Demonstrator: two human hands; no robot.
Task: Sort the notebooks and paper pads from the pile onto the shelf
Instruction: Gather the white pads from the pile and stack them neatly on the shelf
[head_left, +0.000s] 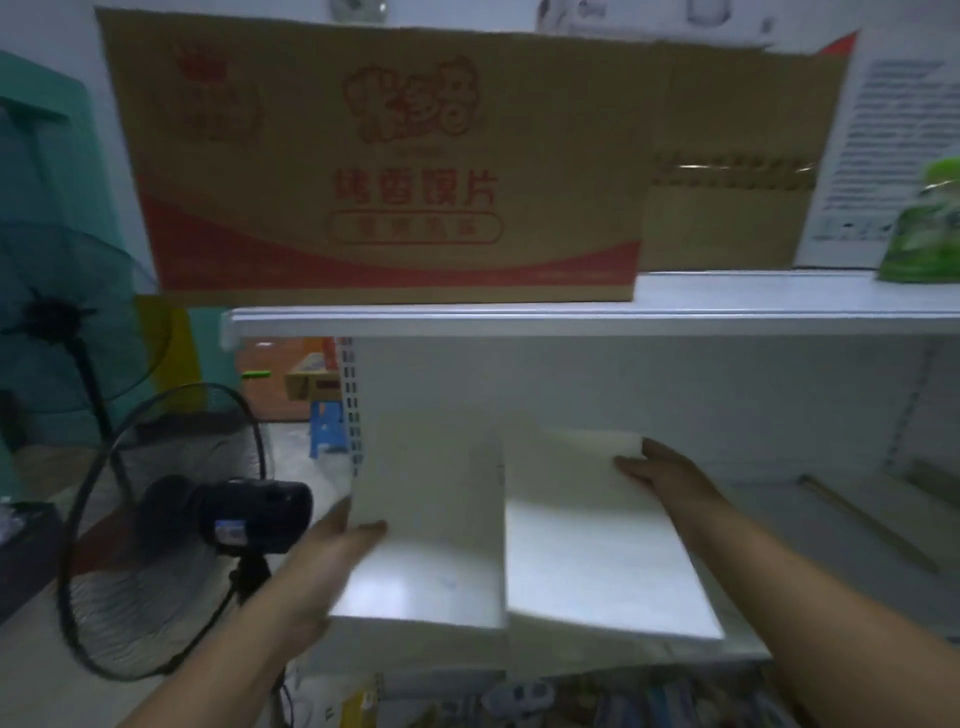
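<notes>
white paper pad, left edge pinched by my left hand, thumb on top; my right hand grips the far edge of a second pad just beside it.

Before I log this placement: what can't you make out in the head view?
- Left white paper pad: left hand fingers hidden beneath it, head view.
- Right white paper pad: right hand grip at its far corner blurred, head view.
- Colourful items below the white metal shelf: cut off by the bottom edge, blurred.
</notes>
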